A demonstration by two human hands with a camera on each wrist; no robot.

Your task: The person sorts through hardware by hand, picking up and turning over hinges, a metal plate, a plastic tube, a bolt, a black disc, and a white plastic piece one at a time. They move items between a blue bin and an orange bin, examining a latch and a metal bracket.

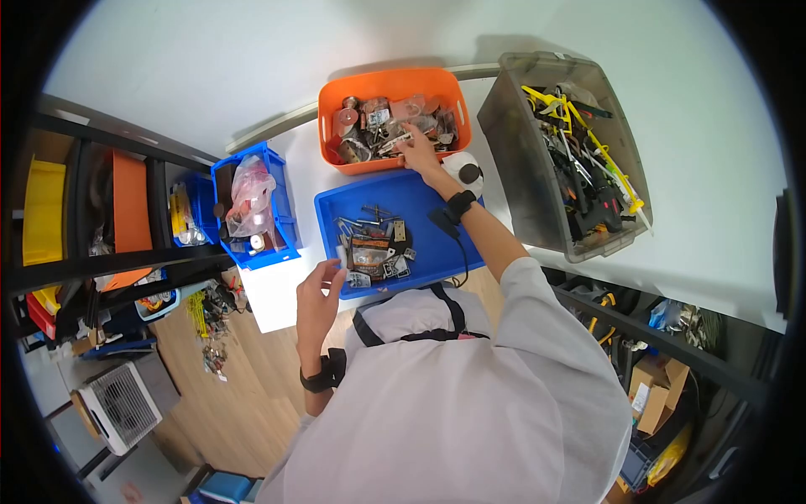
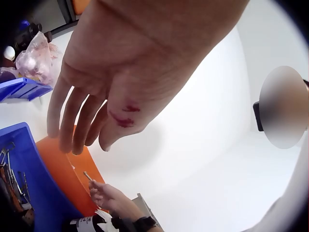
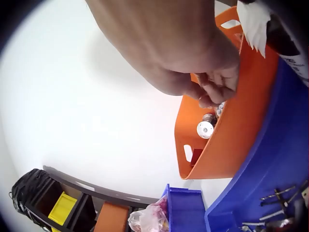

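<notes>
Fingers [image 1: 406,146] of R hand [image 1: 422,160] closed on slim, pale, straight pc. [image 2: 87,176] over orange bin [image 1: 369,167]; L hand [image 1: 317,304] open.

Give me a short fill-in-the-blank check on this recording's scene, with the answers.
The right hand holds a thin pale piece by a basket coloured ____.
The tray nearer the person is coloured ____.
The grey bin stands on the person's ____ side.
Missing words: orange; blue; right.
</notes>
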